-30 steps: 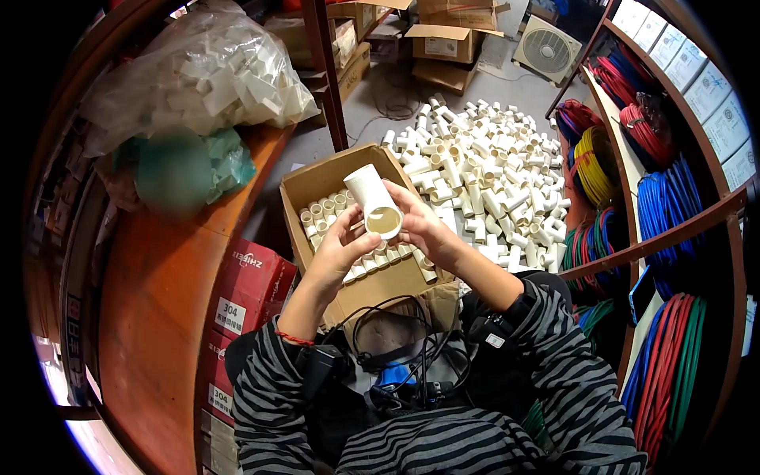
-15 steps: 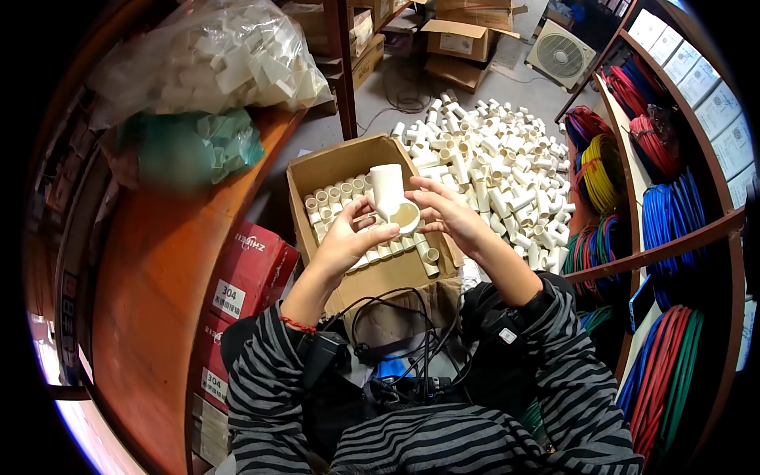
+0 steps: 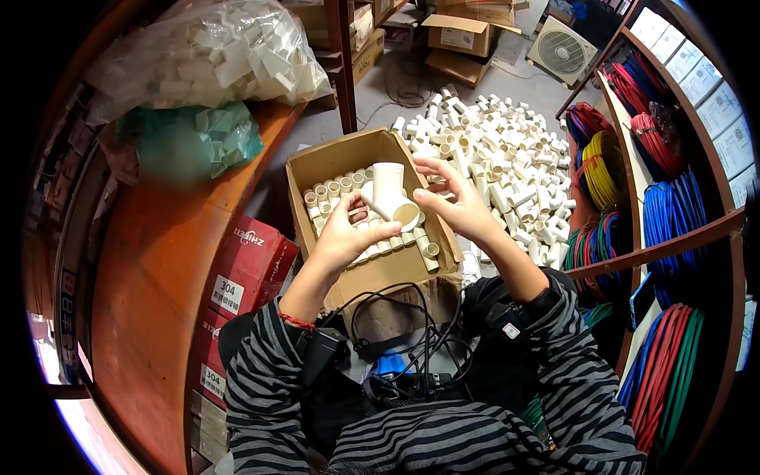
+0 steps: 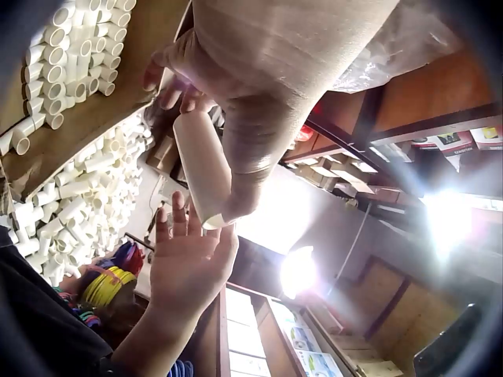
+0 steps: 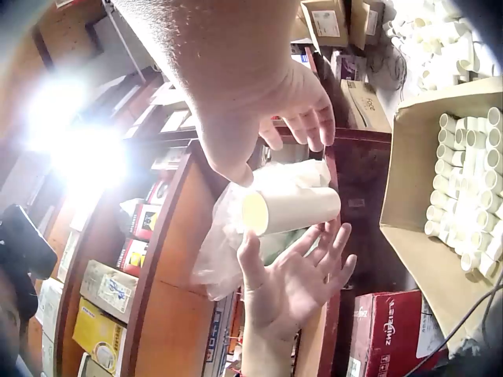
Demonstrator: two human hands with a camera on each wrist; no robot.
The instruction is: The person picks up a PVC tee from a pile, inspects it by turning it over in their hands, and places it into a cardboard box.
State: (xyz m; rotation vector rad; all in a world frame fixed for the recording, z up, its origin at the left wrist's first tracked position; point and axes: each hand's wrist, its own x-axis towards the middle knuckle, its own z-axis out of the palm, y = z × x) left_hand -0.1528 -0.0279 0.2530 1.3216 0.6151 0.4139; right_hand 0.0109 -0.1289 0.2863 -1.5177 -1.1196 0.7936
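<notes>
A white plastic pipe tee [image 3: 387,186] is held up over the cardboard box [image 3: 321,152], one open end facing me. My left hand [image 3: 347,239] grips it from the left, thumb at its near rim and fingers behind. On the other side, my right hand [image 3: 461,207] is spread with its fingers apart. The right wrist view shows the tee [image 5: 299,210] lying across the left hand [image 5: 292,289], with the right hand [image 5: 251,106] above it, fingers loosely extended. Rows of similar white fittings [image 3: 323,192] stand inside the box below.
A large heap of loose white fittings [image 3: 491,170] covers the floor beyond the box. An orange-brown shelf [image 3: 158,293] with bagged fittings [image 3: 229,59] runs along the left, above red boxes [image 3: 252,265]. Racks of coiled wire [image 3: 673,210] stand on the right. Black cables [image 3: 396,317] lie near my lap.
The tee has turned more upright and sits slightly to the right in the head view. My right hand, earlier touching it, has moved off to the right and opened its fingers. The left hand keeps its hold.
</notes>
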